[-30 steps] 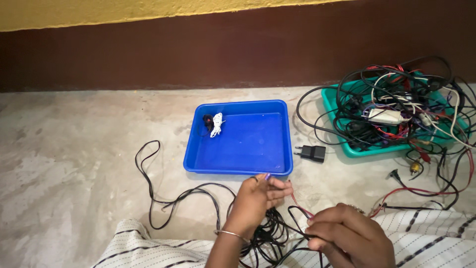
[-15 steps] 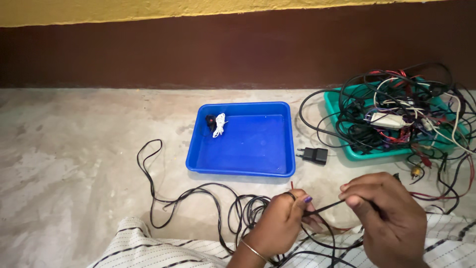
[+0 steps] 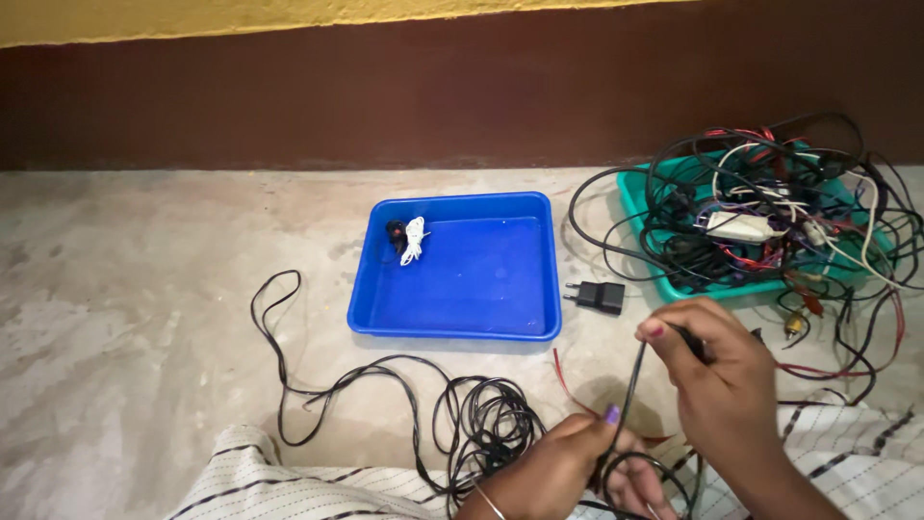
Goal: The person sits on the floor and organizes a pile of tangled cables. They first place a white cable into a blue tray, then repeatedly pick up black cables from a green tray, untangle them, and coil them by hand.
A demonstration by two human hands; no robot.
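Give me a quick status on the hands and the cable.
Both hands, left and right, pinch the black cable, taut between them. Slack coiled on floor. Nothing blocking.

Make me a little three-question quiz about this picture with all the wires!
1. True or false: the blue tray holds a small white cable bundle.
2. What lies on the floor between the blue tray and the green tray? A) a black charger plug B) a spoon C) a ball
3. Fill in: the right hand and left hand both hold a stretch of ______ cable.

Key:
1. True.
2. A, the black charger plug.
3. Black.
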